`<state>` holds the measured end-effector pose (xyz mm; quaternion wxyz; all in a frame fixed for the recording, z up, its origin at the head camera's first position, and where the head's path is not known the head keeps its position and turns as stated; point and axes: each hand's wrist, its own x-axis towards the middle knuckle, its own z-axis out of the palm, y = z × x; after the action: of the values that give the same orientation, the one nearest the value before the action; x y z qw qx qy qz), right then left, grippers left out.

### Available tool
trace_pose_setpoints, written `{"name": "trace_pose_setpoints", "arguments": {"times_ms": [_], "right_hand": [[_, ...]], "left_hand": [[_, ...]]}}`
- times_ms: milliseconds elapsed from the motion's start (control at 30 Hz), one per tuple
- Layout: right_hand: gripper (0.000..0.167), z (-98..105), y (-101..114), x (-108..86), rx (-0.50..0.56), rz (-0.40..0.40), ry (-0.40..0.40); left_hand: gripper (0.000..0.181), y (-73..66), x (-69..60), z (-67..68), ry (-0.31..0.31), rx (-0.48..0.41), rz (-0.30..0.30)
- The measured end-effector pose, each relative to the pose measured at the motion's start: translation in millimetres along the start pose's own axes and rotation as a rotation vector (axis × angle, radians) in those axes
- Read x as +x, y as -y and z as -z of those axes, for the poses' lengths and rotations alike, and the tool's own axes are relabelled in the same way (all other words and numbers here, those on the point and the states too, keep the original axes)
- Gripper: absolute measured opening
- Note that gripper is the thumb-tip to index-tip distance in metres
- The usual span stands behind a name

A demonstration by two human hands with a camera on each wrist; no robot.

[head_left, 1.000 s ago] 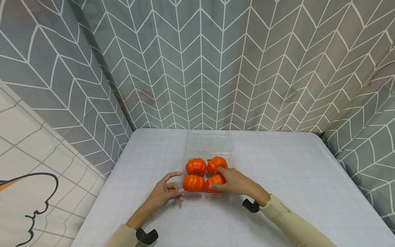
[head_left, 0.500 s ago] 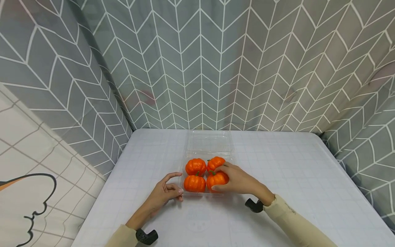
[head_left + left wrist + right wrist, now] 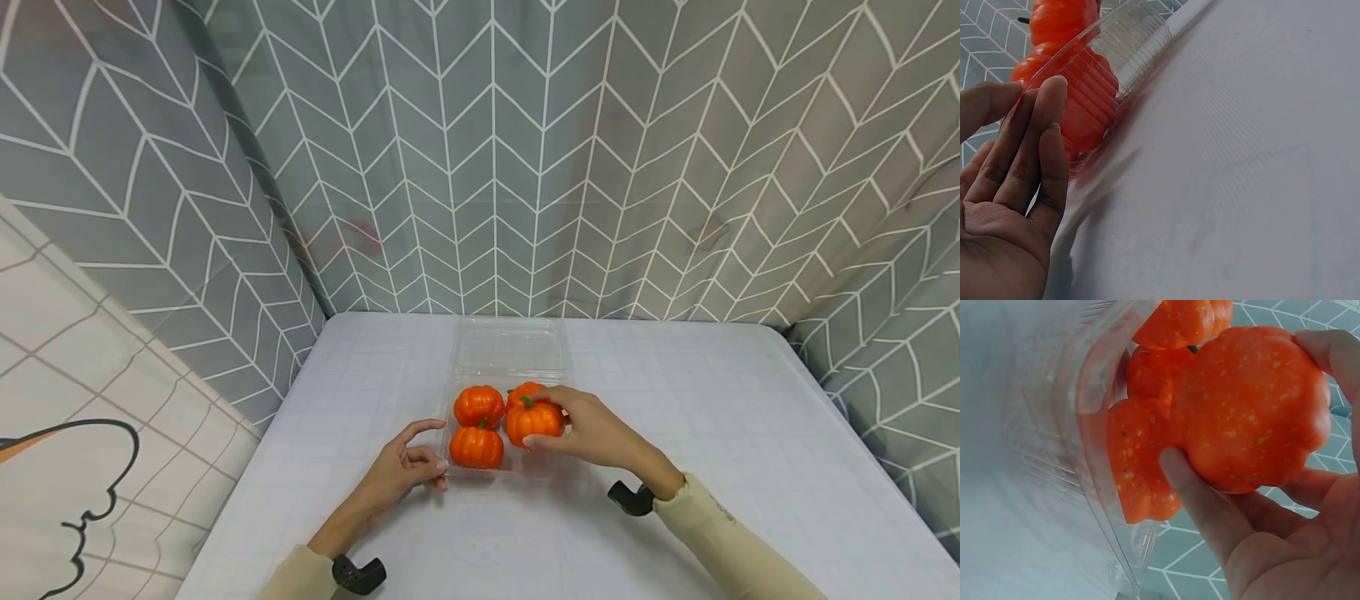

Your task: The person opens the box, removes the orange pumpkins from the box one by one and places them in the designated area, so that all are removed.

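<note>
My right hand [image 3: 600,429] grips a small orange pumpkin [image 3: 534,425] with a green stem, thumb on the near side and fingers over the far side. In the right wrist view this pumpkin [image 3: 1250,409] is raised above the rim of the clear plastic clamshell box [image 3: 1088,425]. Three more orange pumpkins stay inside: a front left one [image 3: 476,448], a back left one [image 3: 478,406], and a back right one [image 3: 522,390] partly hidden behind the held pumpkin. At the box's left front corner, my left hand [image 3: 1013,169] pinches the rim between thumb and fingers.
The box's clear lid [image 3: 512,346] lies folded back toward the far table edge. A white cloth with a faint grid covers the table [image 3: 690,392]. Grey curtains [image 3: 510,167] with a white chevron pattern hang behind and at both sides.
My right hand has lifted the front right pumpkin up out of its spot, slightly back and to the right, so it now covers part of the back right one. The left hand stays in place.
</note>
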<state>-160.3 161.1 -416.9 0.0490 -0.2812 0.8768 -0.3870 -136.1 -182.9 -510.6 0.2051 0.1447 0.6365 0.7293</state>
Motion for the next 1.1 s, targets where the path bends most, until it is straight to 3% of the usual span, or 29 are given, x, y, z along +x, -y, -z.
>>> {"name": "trace_pose_setpoints", "arguments": {"times_ms": [133,633,1100], "right_hand": [[0.06,1.9,-0.2,0.3,0.031,0.024,-0.024],[0.057,7.5,-8.6,0.7,0.017,0.09,-0.115],[0.06,13.1,-13.2,-1.6,-0.008,0.089,-0.162]], "left_hand": [[0.074,-1.1,0.6,-0.2,-0.009,-0.006,0.019],[0.073,0.2,0.5,0.0,0.001,0.015,-0.008],[0.072,-1.2,0.2,-0.1,-0.012,0.007,0.015]]}}
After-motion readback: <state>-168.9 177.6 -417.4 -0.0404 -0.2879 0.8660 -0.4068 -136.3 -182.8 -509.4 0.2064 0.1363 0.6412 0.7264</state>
